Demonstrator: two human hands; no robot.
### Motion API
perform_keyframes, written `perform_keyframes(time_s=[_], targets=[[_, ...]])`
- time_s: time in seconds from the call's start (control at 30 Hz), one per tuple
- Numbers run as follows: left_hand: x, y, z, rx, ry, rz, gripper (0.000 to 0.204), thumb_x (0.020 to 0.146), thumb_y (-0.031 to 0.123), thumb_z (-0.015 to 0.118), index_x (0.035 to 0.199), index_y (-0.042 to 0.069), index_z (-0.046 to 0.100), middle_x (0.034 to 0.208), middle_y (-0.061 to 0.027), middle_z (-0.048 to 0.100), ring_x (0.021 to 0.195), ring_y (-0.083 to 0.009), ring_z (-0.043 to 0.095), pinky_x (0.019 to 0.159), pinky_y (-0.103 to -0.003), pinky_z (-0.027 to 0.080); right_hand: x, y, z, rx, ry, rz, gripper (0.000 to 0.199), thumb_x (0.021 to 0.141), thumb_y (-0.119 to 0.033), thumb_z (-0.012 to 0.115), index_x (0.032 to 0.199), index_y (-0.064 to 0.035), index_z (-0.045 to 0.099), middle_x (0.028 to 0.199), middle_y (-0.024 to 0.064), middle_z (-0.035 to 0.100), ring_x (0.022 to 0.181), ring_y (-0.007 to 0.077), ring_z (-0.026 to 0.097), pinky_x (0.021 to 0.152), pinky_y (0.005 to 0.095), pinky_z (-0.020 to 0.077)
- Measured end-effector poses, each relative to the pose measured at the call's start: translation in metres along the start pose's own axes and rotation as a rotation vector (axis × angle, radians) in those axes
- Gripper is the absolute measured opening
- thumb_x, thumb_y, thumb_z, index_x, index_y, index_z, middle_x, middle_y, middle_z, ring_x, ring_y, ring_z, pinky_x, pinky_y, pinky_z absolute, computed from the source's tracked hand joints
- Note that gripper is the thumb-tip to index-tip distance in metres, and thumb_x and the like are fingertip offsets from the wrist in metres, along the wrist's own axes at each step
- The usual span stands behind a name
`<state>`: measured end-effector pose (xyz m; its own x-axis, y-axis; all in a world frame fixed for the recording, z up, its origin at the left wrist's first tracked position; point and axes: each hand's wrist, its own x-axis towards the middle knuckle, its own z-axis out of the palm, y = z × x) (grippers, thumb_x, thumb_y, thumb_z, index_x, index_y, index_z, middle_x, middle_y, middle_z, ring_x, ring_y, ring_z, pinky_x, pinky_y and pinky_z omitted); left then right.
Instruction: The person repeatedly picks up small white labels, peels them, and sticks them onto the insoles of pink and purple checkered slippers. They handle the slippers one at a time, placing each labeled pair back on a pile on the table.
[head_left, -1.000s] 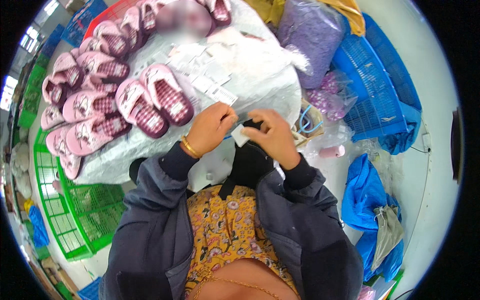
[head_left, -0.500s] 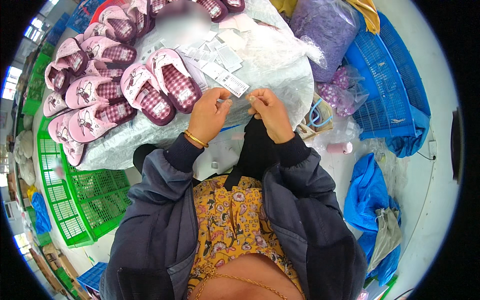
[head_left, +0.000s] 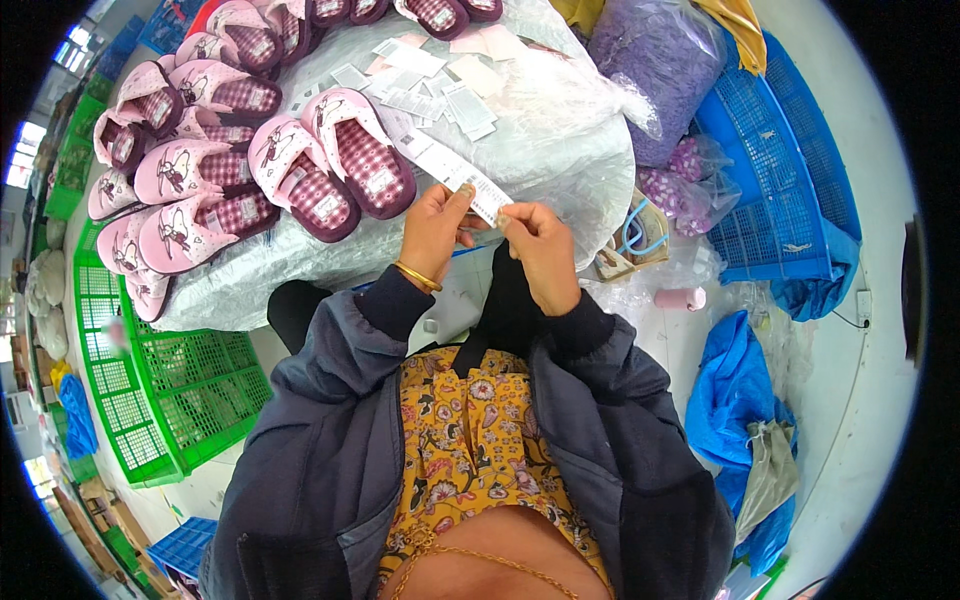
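Observation:
Between my two hands is the near end of a long white strip of printed labels (head_left: 450, 166), which stretches back over the table toward the slippers. My left hand (head_left: 436, 232) is closed, thumb and fingers pinching the strip's left side. At its tip, my right hand (head_left: 541, 250) pinches the corner between thumb and finger. Just left of the strip lie a pink slipper (head_left: 357, 150) and its mate (head_left: 303, 178), both with checked plum insoles. Loose paper tags (head_left: 412, 62) are scattered behind them.
More pink slippers (head_left: 190, 235) crowd the left of the plastic-covered table (head_left: 560, 130). Green crates (head_left: 200, 400) stand below at left. At right are a bag of purple material (head_left: 655, 75), a blue basket (head_left: 765, 180) and a pink thread spool (head_left: 680, 298).
My hands have come onto the label strip; my right hand, earlier apart from it, now pinches its end. The strip's near end has shifted slightly toward me.

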<state>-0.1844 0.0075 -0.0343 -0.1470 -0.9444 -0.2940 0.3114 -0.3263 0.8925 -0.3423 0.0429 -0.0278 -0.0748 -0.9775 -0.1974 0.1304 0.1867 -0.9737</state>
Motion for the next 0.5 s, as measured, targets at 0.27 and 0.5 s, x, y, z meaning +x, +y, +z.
perform_keyframes(time_s=[0.27,0.5], targets=[[-0.012,-0.005,-0.004,0.014,-0.031,0.045,0.017,0.093,0.010,0.061,0.110,0.005,0.061,0.091,0.0000,0.066,0.075,-0.0052,0.060,0.063,-0.021,0.046,-0.021,-0.005,-0.038,-0.393,0.048,-0.457,0.009,0.089,-0.006,0.065,0.098,-0.0034,0.065,0.100,0.0062,0.067,0.088,0.0173,0.061,0.078,0.0301,0.0491],[-0.044,0.008,-0.007,0.234,-0.207,0.034,0.027,0.091,0.004,0.060,0.117,0.000,0.062,0.098,-0.0021,0.065,0.084,-0.0084,0.059,0.076,-0.024,0.048,-0.010,-0.029,-0.013,-0.711,0.013,-0.916,0.012,0.081,-0.006,0.070,0.092,-0.0060,0.064,0.110,0.0083,0.067,0.109,0.0309,0.060,0.091,0.0389,0.0466]])
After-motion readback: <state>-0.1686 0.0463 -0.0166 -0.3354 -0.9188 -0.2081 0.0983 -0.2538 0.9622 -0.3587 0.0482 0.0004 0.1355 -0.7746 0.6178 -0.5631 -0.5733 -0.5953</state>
